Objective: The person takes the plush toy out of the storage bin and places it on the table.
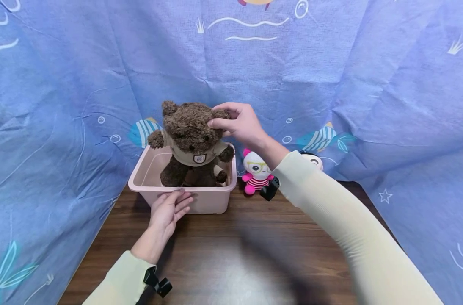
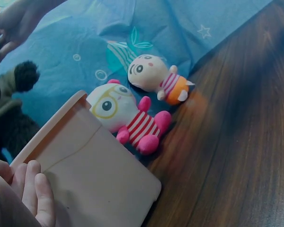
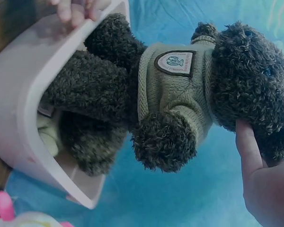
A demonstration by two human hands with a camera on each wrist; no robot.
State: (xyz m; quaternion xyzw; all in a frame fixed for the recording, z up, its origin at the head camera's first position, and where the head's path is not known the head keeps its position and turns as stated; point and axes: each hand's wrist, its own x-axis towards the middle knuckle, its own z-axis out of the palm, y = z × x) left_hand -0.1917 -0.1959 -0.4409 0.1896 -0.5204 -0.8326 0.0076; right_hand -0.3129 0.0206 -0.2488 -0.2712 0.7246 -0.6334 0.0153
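Observation:
A brown teddy bear [image 1: 189, 127] in a knitted sweater with a badge stands upright, its legs inside a pale pink plastic bin [image 1: 208, 201]. My right hand [image 1: 241, 123] pinches the bear at its ear, on the right side of its head. At the bin's front rim, my left hand [image 1: 166, 209] touches the outside with its fingers fairly straight. The right wrist view shows more dark fur [image 3: 92, 146] low in the bin, beside a pale cloth piece with a label; most of it is hidden behind the bear's legs.
Right of the bin sits a pink-and-white plush doll [image 2: 118, 106] with yellow glasses. Beyond it is a second plush doll [image 2: 154, 75] in orange shorts, mostly covered by my right sleeve in the head view. A blue patterned cloth [image 1: 239, 63] surrounds the wooden table [image 1: 216, 245].

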